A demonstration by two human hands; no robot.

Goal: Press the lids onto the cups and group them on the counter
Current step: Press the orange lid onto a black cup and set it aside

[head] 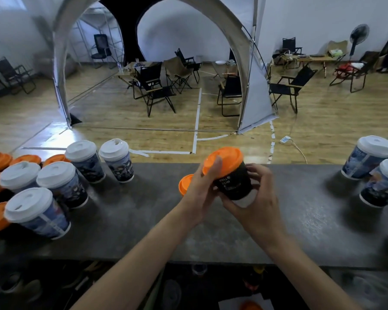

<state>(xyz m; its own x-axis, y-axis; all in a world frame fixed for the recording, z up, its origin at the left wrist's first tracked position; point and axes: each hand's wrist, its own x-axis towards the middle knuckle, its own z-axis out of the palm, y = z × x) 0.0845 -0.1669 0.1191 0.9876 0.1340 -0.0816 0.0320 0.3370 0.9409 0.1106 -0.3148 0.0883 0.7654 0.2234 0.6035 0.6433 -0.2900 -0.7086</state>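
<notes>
- Gripping the black cup (233, 183) round its lower body, the right hand (259, 198) holds it tilted above the table (143, 211).
- Left hand (199, 193) clasps the orange lid (227, 158), thumb pressing on top.
- White-lidded cups (54, 182) stand grouped at the left.

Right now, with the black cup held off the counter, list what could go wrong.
1. The black cup is tilted in mid-air, in the grip of the right hand. The thumb of the left hand presses one side of its orange lid, so the lid may seat unevenly or the cup may slip.
2. A second orange lid lies just behind the left hand and could get knocked.
</notes>
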